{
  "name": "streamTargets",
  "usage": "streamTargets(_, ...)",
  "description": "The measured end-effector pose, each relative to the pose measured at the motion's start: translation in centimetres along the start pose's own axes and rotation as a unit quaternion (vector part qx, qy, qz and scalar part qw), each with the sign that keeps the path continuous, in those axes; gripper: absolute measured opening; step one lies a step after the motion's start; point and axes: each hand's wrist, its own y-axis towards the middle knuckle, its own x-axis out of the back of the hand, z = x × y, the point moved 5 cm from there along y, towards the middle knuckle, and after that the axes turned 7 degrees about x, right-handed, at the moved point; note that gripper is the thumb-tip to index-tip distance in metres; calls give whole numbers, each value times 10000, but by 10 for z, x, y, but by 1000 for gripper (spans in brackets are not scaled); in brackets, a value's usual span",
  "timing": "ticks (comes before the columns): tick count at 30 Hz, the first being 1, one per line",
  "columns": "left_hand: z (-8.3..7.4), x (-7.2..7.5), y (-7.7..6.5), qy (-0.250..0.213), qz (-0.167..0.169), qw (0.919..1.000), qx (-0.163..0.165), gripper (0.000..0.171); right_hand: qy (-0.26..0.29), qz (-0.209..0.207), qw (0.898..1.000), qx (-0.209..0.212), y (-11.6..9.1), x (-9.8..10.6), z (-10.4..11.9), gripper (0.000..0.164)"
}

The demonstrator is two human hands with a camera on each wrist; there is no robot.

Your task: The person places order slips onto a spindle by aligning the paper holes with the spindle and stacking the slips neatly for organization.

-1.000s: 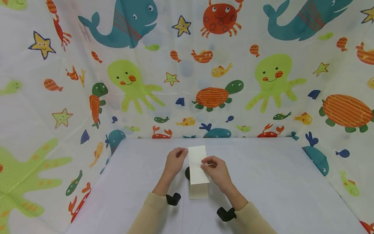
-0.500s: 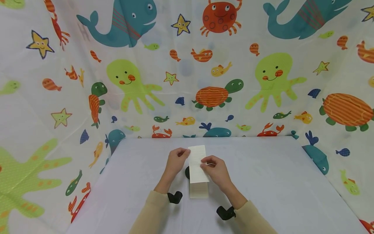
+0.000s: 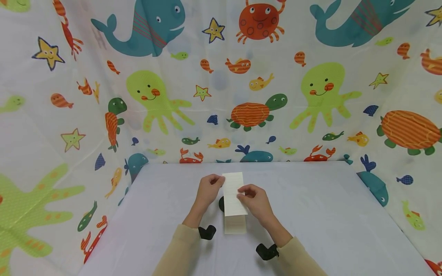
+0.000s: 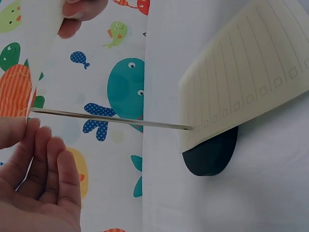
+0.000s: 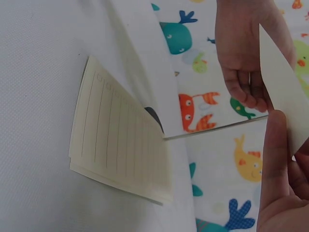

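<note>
A lined, cream notepad with small checkboxes sits low over the white table. From it a thin strip seen edge-on in both wrist views reaches up to a raised pale sheet. My left hand pinches this sheet near its upper left corner in the head view. Thumb and forefinger of my right hand pinch its right edge, a little lower. Part of the notepad shows below the sheet in the head view. Under the notepad a black rounded object sticks out, mostly hidden.
A white cloth covers the table. Behind and beside it hangs a curtain printed with sea animals. Black wrist cameras sit at both sleeves.
My left hand has shifted slightly right, its fingertips now overlapping the sheet's upper left corner. The sheet's lower edge has risen a touch. My right hand stays nearly still.
</note>
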Motion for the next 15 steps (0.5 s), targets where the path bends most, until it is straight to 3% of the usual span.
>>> streamTargets(15, -2, -3, 1, 19, 96, 9999, 141, 26, 85, 33, 9999, -71, -1, 2, -3, 14)
